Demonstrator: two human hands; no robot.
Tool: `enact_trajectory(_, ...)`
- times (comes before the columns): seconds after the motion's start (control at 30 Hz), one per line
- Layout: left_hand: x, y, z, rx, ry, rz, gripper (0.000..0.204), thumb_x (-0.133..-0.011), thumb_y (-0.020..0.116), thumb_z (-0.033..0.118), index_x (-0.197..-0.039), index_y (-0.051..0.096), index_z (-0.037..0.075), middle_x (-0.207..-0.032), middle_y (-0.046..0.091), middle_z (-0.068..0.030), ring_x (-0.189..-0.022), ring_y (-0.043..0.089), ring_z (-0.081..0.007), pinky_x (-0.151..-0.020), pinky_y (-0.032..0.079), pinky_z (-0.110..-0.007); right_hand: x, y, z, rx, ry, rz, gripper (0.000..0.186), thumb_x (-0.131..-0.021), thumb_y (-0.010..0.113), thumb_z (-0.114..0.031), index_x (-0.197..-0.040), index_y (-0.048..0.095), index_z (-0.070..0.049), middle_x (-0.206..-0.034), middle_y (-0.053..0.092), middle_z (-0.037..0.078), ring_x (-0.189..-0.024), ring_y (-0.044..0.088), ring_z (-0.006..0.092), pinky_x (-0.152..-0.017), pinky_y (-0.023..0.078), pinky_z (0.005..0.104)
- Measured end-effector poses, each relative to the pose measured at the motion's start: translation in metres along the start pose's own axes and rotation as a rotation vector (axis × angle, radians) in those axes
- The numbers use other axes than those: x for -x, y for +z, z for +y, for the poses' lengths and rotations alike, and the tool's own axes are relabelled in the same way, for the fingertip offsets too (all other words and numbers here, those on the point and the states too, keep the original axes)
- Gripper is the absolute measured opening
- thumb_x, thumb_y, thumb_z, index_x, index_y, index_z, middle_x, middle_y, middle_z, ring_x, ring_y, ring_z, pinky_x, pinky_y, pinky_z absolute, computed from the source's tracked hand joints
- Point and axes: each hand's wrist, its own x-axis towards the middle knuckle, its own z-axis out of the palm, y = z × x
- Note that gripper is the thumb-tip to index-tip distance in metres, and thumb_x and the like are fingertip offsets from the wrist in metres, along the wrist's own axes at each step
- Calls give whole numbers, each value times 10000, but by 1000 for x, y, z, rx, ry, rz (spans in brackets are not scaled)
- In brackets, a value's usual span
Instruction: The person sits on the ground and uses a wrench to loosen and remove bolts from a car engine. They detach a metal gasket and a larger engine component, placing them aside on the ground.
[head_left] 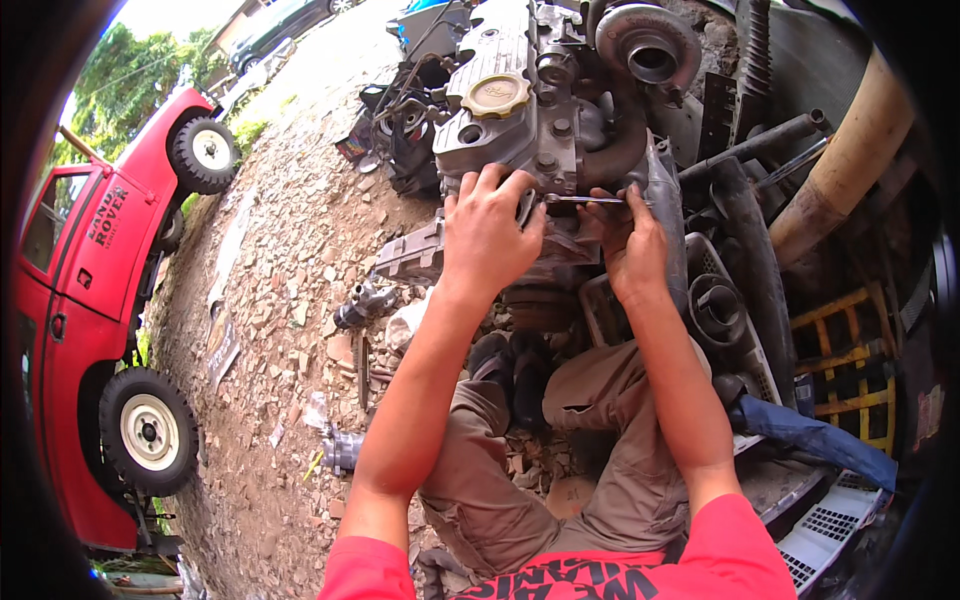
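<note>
The right hand (635,245) pinches a thin metal tool (583,199) by the engine (490,62); the left hand (493,232) touches the engine, but I can't tell if it grips anything. A loose hold could make the tool slip and hurt a hand. Farther right, a round black part (718,306) sits in or on a pale crate (757,362).

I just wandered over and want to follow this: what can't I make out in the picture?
All in the head view:
- The engine surface under the left hand: covered by that hand.
- The slim metal tool's right end: hidden by the right hand's fingers.
- What its left end meets: too small.
- Part of the red vehicle: cut off by the dark left rim.
</note>
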Motion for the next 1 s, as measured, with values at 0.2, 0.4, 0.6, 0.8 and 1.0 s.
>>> enact_trajectory(0.2, 1, 0, 0, 26, -16, 15, 246, -845, 701, 221, -1068, 712, 117, -1103, 639, -92, -1075, 580, -311, -919, 445, -444, 3, 1, 19, -109, 109, 70, 213, -1049, 498, -207, -1037, 498, 6, -1057, 650, 239, -939, 692, 308, -917, 604, 464)
enact_trajectory(0.4, 1, 0, -1, 5, 3, 28, 252, -844, 699, 228, -1065, 708, 108, -1104, 640, -96, -1069, 581, -314, -921, 446, -449, 10, 1, 30, -142, 101, 92, 272, -1051, 498, -219, -1120, 500, 45, -1086, 641, 203, -965, 687, 298, -930, 600, 452)
enact_trajectory(0.6, 0, -3, 3, -16, -38, -13, 255, -850, 685, 241, -1060, 695, 97, -1093, 636, -105, -1065, 581, -323, -908, 454, -458, 22, 6, 36, -181, 45, 103, 283, -1050, 502, -219, -1166, 515, 38, -1106, 647, 196, -966, 692, 284, -875, 623, 412)
enact_trajectory(0.8, 0, -2, 3, -23, -27, -8, 260, -852, 680, 242, -1063, 692, 91, -1090, 632, -117, -1060, 579, -339, -906, 459, -470, 23, 12, 24, 412, -432, -189, 205, -1025, 562, -169, -1092, 551, 24, -990, 690, 141, -935, 696, 222, -790, 586, 321)
enact_trajectory(1.0, 0, -3, 1, 5, -19, -23, 253, -856, 677, 231, -1065, 691, 90, -1106, 635, -124, -1062, 579, -344, -912, 463, -467, 28, 23, 20, 887, -978, -500, 124, -998, 594, -117, -1011, 560, 2, -906, 700, 118, -814, 663, 138, -719, 533, 300)
